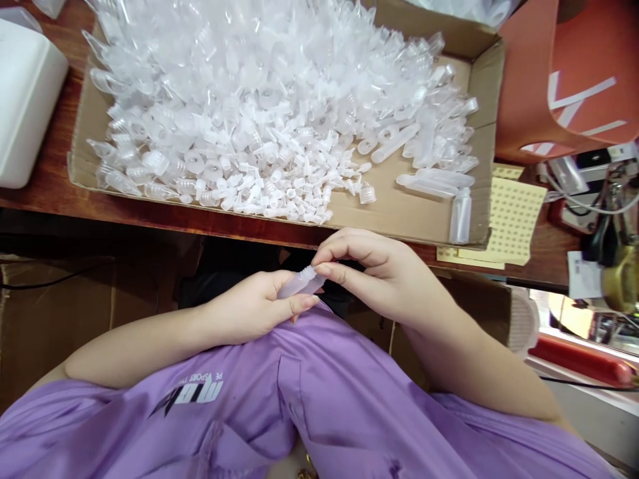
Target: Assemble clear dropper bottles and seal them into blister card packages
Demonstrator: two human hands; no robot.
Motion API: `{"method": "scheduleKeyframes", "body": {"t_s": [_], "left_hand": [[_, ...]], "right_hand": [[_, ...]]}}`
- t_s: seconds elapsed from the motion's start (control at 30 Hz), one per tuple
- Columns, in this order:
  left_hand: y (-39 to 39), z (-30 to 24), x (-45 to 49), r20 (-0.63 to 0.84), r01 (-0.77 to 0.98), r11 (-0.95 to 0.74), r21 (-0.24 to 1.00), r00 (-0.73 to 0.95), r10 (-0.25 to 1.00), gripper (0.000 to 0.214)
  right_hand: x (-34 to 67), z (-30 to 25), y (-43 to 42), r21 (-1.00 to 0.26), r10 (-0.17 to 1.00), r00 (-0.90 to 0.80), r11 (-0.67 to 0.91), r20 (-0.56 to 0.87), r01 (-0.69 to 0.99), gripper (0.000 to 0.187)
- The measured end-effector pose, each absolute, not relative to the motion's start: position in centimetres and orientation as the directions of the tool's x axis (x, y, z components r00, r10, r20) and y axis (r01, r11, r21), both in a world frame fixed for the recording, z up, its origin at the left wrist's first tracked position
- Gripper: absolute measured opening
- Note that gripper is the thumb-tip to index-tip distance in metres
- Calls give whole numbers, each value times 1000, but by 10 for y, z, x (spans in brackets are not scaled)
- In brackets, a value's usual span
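Observation:
My left hand is closed round a small translucent plastic bottle, held just above my purple shirt. My right hand pinches at the bottle's threaded neck with thumb and fingertips; whether a small part sits between them is hidden. Both hands hover below the front edge of the wooden table. Ahead lies a shallow cardboard box heaped with clear plastic caps and nozzles. A few assembled bottles lie at the box's right end.
A white container stands at the far left on the table. An orange bin is at the right, with a yellow perforated sheet below it. Cables and clutter fill the right edge. Cardboard boxes sit under the table.

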State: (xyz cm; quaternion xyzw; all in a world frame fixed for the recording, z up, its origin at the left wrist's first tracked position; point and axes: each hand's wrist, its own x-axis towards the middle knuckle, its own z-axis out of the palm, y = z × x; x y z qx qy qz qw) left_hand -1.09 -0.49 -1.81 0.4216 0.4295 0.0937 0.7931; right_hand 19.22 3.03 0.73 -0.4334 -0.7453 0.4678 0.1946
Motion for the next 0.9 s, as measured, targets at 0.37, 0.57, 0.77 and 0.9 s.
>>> {"method": "scheduleKeyframes", "body": {"t_s": [0.37,0.57,0.77,0.9], "left_hand": [[-2,-14,-25,-525,-25,699,715,641,560,33],[-4,-21,-35,-550,-33,715,699,614,566,34],[-2,-25,-40,-530,-60,711,701,623,576,34],[-1,-23,-41,-548,-55,714,698,601,581,34]], "right_hand": [[160,37,121,-285,726,-683,674,86,681,20],[137,19,149,-94,575,-817,812,-51,577,17],[142,29,139,-138,600,-800,792,0,594,15],[151,33,123,-463,760,-645,598,71,654,7]]}}
